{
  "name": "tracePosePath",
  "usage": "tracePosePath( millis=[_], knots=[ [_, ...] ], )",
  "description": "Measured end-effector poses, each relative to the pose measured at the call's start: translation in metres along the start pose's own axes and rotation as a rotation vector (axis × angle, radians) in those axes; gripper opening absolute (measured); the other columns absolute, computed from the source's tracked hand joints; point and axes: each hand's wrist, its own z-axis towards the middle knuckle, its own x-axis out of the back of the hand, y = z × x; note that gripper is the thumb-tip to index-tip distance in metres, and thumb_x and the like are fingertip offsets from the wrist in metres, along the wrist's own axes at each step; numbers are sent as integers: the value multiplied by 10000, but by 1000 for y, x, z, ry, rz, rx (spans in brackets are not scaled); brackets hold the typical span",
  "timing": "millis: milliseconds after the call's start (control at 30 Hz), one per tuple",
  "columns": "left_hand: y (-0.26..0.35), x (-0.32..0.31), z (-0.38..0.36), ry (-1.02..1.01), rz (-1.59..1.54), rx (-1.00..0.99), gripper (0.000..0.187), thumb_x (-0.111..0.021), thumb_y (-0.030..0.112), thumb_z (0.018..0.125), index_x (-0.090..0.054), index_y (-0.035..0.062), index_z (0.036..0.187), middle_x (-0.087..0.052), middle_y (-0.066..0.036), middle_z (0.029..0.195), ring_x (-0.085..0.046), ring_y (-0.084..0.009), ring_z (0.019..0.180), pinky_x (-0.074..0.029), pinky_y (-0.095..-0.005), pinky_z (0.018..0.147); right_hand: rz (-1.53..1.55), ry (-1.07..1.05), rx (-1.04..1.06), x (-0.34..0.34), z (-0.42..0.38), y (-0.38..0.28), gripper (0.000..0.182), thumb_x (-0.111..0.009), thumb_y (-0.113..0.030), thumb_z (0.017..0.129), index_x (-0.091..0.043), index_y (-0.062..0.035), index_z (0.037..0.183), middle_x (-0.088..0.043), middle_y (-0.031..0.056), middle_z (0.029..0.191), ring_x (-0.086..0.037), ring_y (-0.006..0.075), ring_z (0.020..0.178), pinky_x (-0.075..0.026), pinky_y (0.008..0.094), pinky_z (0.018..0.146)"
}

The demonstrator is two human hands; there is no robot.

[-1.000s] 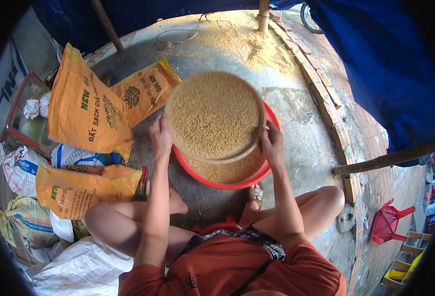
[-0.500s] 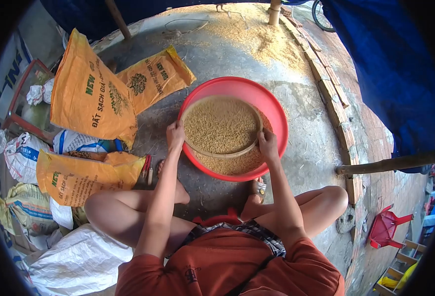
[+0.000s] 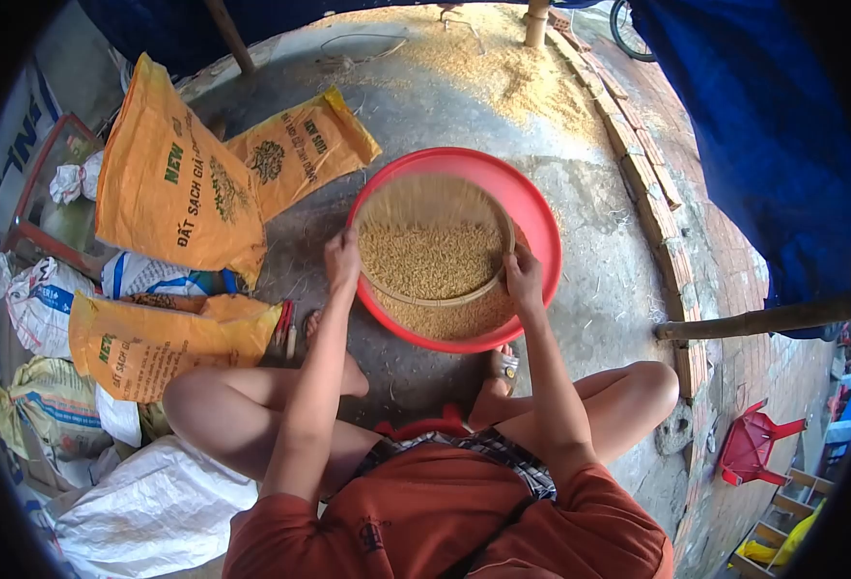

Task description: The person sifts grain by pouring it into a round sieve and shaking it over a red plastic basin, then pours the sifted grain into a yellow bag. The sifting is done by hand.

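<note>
A round woven sieve (image 3: 433,301) hangs over a wide red basin (image 3: 545,227), both in the middle of the view. My left hand (image 3: 342,259) is closed on the sieve's left rim, and my right hand (image 3: 523,276) grips its right rim. Golden grain (image 3: 427,259) covers the near part of the sieve, while the far part is blurred, with grain in motion. Under the sieve, more grain (image 3: 454,322) lies in the near side of the basin.
Orange sacks (image 3: 176,179) and a white sack (image 3: 160,507) lie to the left. Grain (image 3: 531,82) is spread on the floor beyond the basin. Bricks (image 3: 671,253), a wooden pole (image 3: 753,321) and a red stool (image 3: 755,446) are on the right.
The grain in the sieve has shifted toward its near side, and the far part shows more bare woven bottom. Both hands still hold the rim in nearly the same place.
</note>
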Motion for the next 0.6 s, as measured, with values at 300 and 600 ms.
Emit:
tracePosePath(
  millis=[300, 600],
  knots=[
    [63, 19, 0, -3, -77, -59, 305, -427, 217, 820, -565, -55, 830, -555, -98, 618, -481, -124, 585, -392, -295, 564, 27, -39, 70, 8, -5, -51, 278, -419, -111, 841, -474, 5, 1088, -512, 34, 591, -445, 77, 419, -349, 208, 369],
    [35, 5, 8, 12, -175, -318, 288, -395, 189, 838, -552, -38, 919, -585, -101, 672, -519, -140, 603, -408, -287, 592, 85, -20, 73, 3, 5, -39, 307, -422, -98, 840, -446, -23, 1137, -493, 18, 583, -421, 63, 413, -333, 211, 362]
  ],
)
